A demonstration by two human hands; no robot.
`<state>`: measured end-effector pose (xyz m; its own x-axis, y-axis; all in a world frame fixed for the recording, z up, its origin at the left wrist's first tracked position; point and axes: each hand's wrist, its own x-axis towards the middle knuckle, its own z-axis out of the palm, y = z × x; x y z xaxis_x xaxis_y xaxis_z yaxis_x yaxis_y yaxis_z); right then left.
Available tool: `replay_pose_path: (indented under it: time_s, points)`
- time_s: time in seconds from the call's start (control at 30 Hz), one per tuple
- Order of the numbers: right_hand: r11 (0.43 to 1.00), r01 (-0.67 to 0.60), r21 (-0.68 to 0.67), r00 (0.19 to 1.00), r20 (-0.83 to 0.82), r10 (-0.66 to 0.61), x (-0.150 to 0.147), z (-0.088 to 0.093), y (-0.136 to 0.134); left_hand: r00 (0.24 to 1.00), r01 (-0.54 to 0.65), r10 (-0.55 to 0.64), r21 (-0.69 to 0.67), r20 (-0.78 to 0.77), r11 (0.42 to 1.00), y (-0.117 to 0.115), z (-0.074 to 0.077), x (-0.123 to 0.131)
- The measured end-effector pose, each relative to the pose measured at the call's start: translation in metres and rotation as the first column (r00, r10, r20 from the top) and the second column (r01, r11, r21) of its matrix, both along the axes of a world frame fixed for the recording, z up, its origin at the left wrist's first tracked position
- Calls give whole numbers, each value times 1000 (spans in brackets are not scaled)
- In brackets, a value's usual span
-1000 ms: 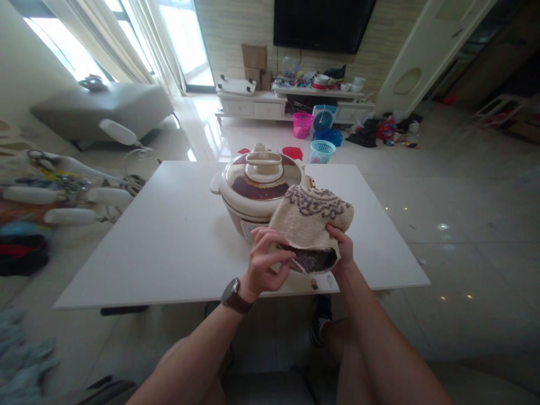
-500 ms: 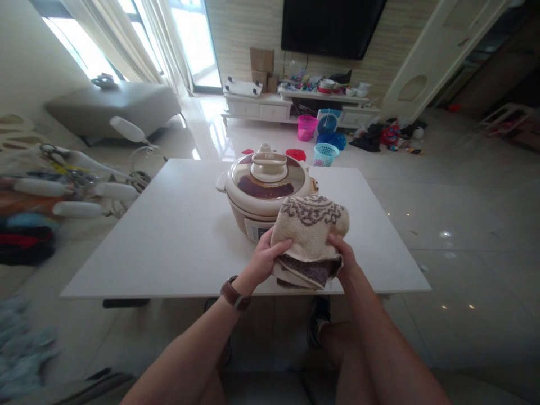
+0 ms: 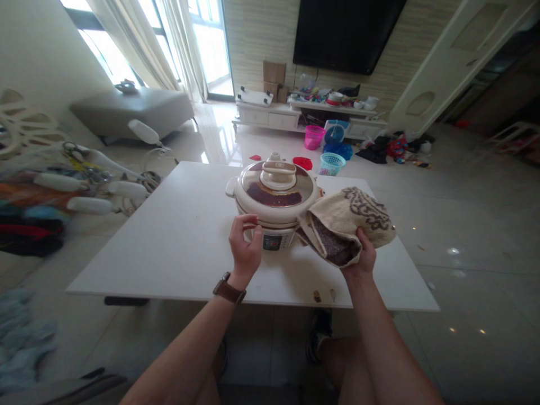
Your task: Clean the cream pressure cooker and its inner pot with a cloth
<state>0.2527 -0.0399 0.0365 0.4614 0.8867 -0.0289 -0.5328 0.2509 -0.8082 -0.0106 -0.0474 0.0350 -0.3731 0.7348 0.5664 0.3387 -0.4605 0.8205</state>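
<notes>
My right hand [image 3: 363,256] grips a folded beige towel [image 3: 337,216] with a dark brown pattern, holding it above the table at the right of the cooker. My left hand [image 3: 245,247], with a brown-strapped watch on its wrist, is at the cooker's front left; its fingers are curled but apart from the thumb, and nothing shows between them. The beige electric cooker [image 3: 276,216] stands on the white table [image 3: 169,242] with its glass-topped lid [image 3: 278,183] on. Dark brown patches show through the lid. The towel hides part of the cooker's right side.
Near the table's front edge lie a small brownish object [image 3: 316,295] and a small pale metal piece [image 3: 333,294], too small to name surely. Beyond the table are a turquoise basket [image 3: 332,163], a pink basket [image 3: 314,136] and a low white cabinet [image 3: 270,117].
My left hand has let go of the towel and moved left to the cooker's front. My right hand has carried the towel rightward, uncovering the cooker's panel and the two small objects.
</notes>
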Motion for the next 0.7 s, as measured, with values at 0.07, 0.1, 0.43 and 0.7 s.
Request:
replay_pose_path:
  time_s: [0.07,0.1,0.43,0.7]
  points:
    - [984,176,37,984,28,-177,-7,-1,1,991,-110,109,-8,-84,994,5,-2,-4]
    - [965,258,55,963,71,-262,-12,-3,1,981,-140,137,-13,-137,990,8,-3,-5]
    - [992,53,-114,772,634,32,-65,-34,6,948,-71,62,-19,-312,997,31,-26,-6]
    - [974,160,-161,820,571,-41,-106,-48,-12,954,-62,58,-5,-294,998,29,-23,-6]
